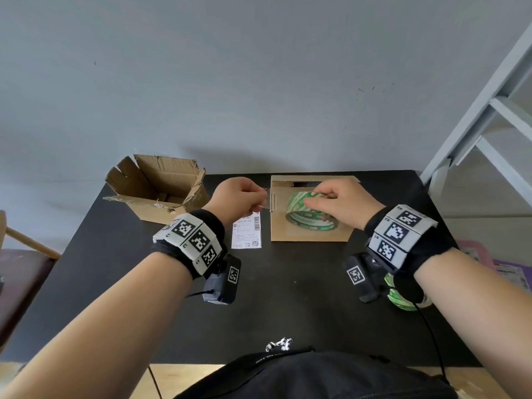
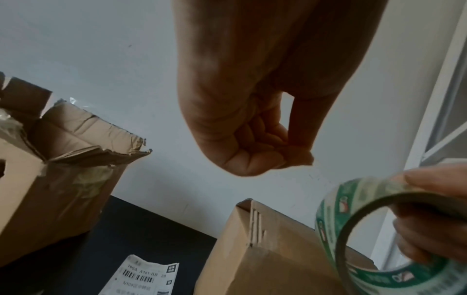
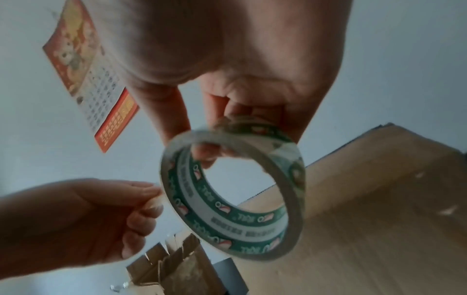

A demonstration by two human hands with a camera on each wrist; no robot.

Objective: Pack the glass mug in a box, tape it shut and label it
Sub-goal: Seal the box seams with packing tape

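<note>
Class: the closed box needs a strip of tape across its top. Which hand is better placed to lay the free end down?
The left hand. Its fingers already pinch the tape's free end at the box's left edge, while the right hand is busy holding the tape roll above the lid.

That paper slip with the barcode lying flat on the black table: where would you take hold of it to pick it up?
The shipping label lies flat on the table, so there is nothing to wrap fingers round. I would probably pinch its near short edge, coming from the person's side: the left hand hangs over the far end and the closed box sits close on its right.
</note>
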